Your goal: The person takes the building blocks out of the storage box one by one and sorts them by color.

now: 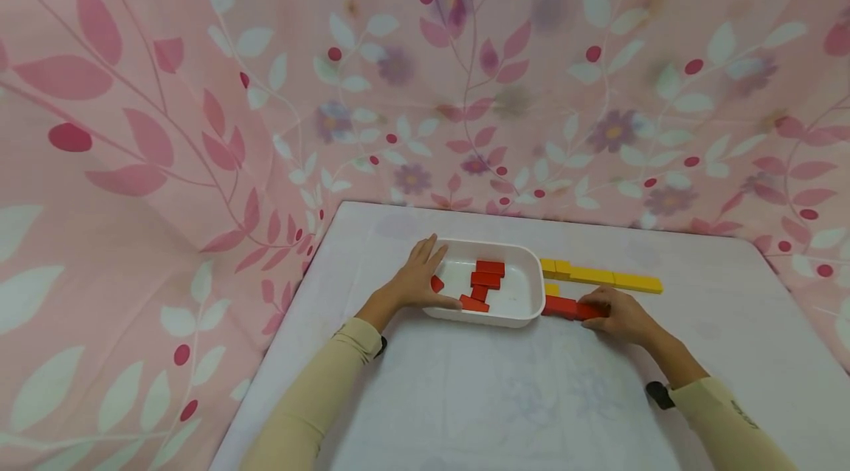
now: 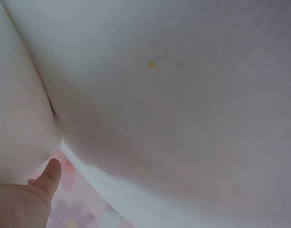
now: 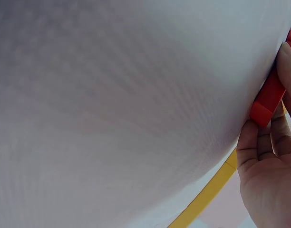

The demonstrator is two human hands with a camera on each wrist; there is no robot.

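Observation:
In the head view my left hand (image 1: pixel 417 280) lies at the left end of a white tray (image 1: pixel 518 320), fingers spread and thumb reaching over the near side. Several red blocks (image 1: pixel 490 268) lie loose inside the tray; one is partly covered by that hand. To the tray's right, my right hand (image 1: pixel 620 314) holds a red block (image 1: pixel 587 310) at the end of a short red row (image 1: pixel 560 307). The right wrist view shows the thumb and fingers around this red block (image 3: pixel 268 102). Only part of the left hand (image 2: pixel 29 204) appears in the left wrist view.
Behind the red row runs a line of yellow blocks (image 1: pixel 600 277), with another yellow block (image 1: pixel 552 289) beside the tray. A white cloth covers the table (image 1: pixel 465 397). Pink floral fabric (image 1: pixel 412 87) hangs at the back and left.

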